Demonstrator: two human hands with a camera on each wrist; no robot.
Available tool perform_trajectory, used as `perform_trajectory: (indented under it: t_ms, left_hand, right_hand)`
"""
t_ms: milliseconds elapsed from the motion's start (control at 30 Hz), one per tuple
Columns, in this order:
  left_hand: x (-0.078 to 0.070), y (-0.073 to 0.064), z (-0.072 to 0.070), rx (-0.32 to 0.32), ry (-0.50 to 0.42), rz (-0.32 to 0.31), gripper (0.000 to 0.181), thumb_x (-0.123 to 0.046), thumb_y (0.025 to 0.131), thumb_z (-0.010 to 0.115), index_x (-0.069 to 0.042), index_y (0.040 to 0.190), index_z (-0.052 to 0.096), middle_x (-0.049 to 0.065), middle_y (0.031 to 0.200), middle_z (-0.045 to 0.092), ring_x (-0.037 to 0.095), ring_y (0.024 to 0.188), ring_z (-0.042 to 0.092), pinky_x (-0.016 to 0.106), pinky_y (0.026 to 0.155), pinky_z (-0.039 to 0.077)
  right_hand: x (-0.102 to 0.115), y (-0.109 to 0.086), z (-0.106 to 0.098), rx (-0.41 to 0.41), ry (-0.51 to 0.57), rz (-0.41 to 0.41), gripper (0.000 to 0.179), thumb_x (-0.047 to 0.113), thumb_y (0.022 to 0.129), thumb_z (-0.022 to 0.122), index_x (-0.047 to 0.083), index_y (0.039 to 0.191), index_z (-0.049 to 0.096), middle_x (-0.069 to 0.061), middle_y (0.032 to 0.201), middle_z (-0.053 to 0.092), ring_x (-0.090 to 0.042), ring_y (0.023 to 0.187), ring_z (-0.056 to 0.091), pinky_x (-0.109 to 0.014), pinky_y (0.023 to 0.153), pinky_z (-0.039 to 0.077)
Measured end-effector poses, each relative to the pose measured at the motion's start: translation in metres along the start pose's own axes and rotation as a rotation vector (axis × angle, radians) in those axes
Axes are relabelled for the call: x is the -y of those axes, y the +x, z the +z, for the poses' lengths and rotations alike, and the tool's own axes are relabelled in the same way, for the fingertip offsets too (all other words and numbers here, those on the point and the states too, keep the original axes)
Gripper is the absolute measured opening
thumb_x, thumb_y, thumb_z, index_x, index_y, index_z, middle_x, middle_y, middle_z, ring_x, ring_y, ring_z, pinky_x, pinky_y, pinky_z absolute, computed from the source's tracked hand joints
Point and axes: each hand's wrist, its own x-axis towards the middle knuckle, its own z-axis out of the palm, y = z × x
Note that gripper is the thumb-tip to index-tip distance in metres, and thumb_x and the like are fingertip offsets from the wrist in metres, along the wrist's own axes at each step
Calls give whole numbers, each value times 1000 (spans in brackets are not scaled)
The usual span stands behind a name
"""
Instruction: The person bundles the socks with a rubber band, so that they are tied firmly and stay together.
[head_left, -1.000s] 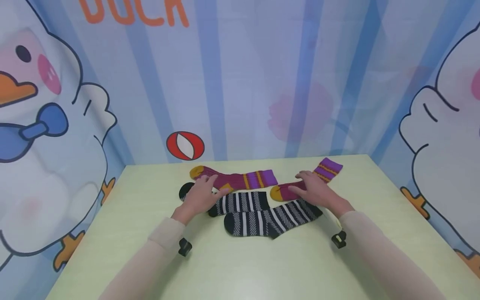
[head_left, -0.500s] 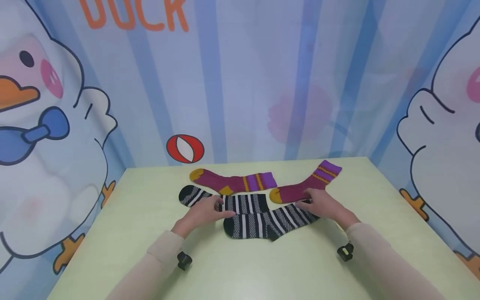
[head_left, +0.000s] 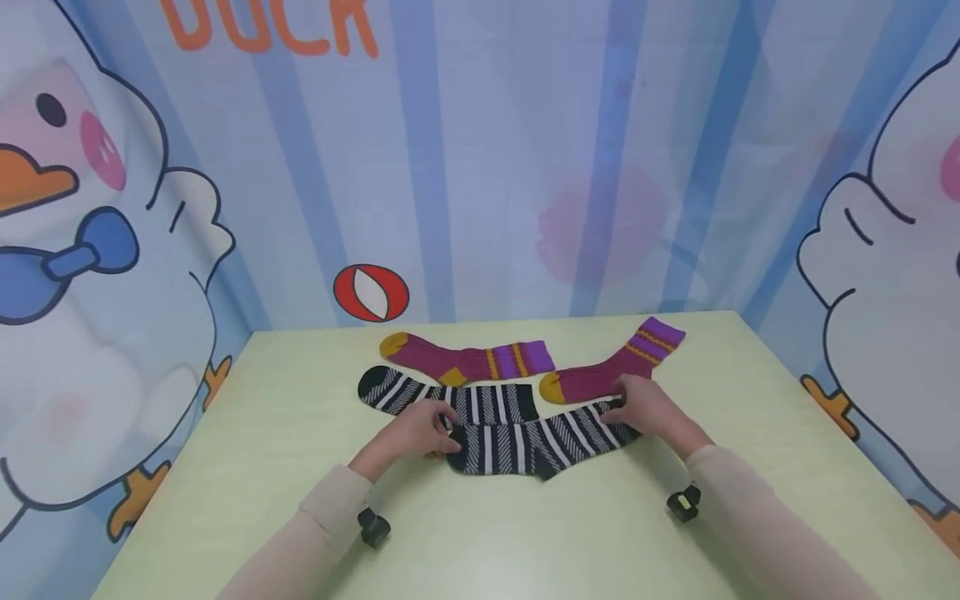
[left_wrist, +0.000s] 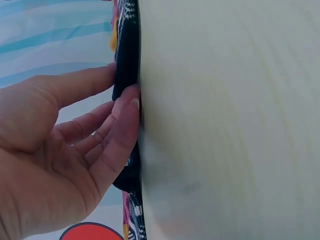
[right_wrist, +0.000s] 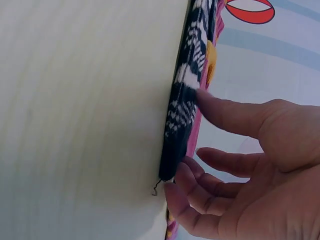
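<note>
In the head view, a black, grey and white striped sock (head_left: 510, 450) lies nearest the person, bent at its heel. At its black toe, my left hand (head_left: 420, 427) pinches the edge between thumb and fingers. My right hand (head_left: 652, 412) is at the cuff end; in the right wrist view its thumb (right_wrist: 225, 112) touches the sock's top and the curled fingers meet the cuff edge. Behind lies a second striped sock (head_left: 487, 404), partly covered by the front one. Two maroon socks with mustard toes and purple cuffs, a left one (head_left: 468, 362) and a right one (head_left: 607, 375), lie farther back.
All the socks lie on a pale yellow-green table (head_left: 525, 542). A blue striped cloth backdrop (head_left: 487, 167) with printed ducks rises behind and beside it. A small black device (head_left: 373, 527) hangs below the left wrist, and another black device (head_left: 684, 503) below the right.
Both hands have come down and nearer from over the rear socks to the front striped sock. The left now pinches its toe; the right has settled at its cuff. The socks have hardly moved.
</note>
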Motion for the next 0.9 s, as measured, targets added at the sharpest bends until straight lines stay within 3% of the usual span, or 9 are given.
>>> perform_trajectory:
  t_ms: [200, 300, 467, 567, 700, 800, 900]
  left_hand:
    - [-1, 1, 3, -11, -2, -10, 33, -4, 82, 81, -3, 112, 67, 7, 80, 59, 17, 64, 58, 30, 62, 53]
    - [-1, 1, 4, -12, -19, -17, 32, -3, 83, 80, -3, 111, 67, 7, 80, 58, 17, 64, 58, 30, 62, 55]
    - [0, 0, 4, -8, -48, -1, 30, -1, 83, 79, -2, 111, 67, 8, 79, 58, 18, 63, 60, 31, 61, 56]
    - [2, -1, 4, -9, -78, 11, 29, 2, 84, 77, -2, 110, 64, 8, 80, 57, 19, 63, 60, 31, 61, 56]
    - [6, 0, 4, -20, -123, 35, 28, 6, 85, 75, -2, 107, 60, 10, 83, 55, 20, 65, 59, 32, 61, 57]
    - [8, 1, 4, -40, -155, 47, 26, 8, 85, 72, -4, 104, 59, 11, 86, 55, 21, 67, 59, 33, 62, 57]
    - [11, 2, 3, -71, -185, 52, 25, 9, 86, 70, -5, 103, 60, 11, 87, 55, 21, 71, 59, 33, 62, 57]
  right_hand:
    - [-5, 3, 3, 9, 70, 51, 51, 7, 79, 82, -16, 118, 59, -36, 126, 56, -41, 102, 61, -51, 89, 51]
    - [-8, 4, 4, 11, 133, 81, 50, 5, 78, 81, -17, 117, 60, -36, 127, 56, -44, 107, 59, -54, 93, 49]
    - [-13, 3, 3, 18, 246, 113, 44, 2, 76, 80, -16, 112, 64, -30, 111, 64, -41, 104, 59, -55, 94, 47]
    - [-14, 2, 3, 18, 276, 117, 42, 1, 75, 80, -14, 111, 65, -31, 116, 63, -42, 107, 59, -54, 97, 46]
    - [-15, 0, 3, 34, 342, 114, 44, 2, 79, 78, -11, 118, 62, -34, 146, 40, -46, 120, 51, -56, 105, 39]
    - [-16, -2, 1, 45, 394, 98, 50, 0, 85, 73, -8, 131, 58, -32, 156, 23, -47, 122, 48, -57, 106, 37]
    - [-17, -5, 0, 26, 406, 91, 51, -1, 88, 70, -3, 137, 58, -31, 156, 25, -40, 116, 53, -50, 98, 46]
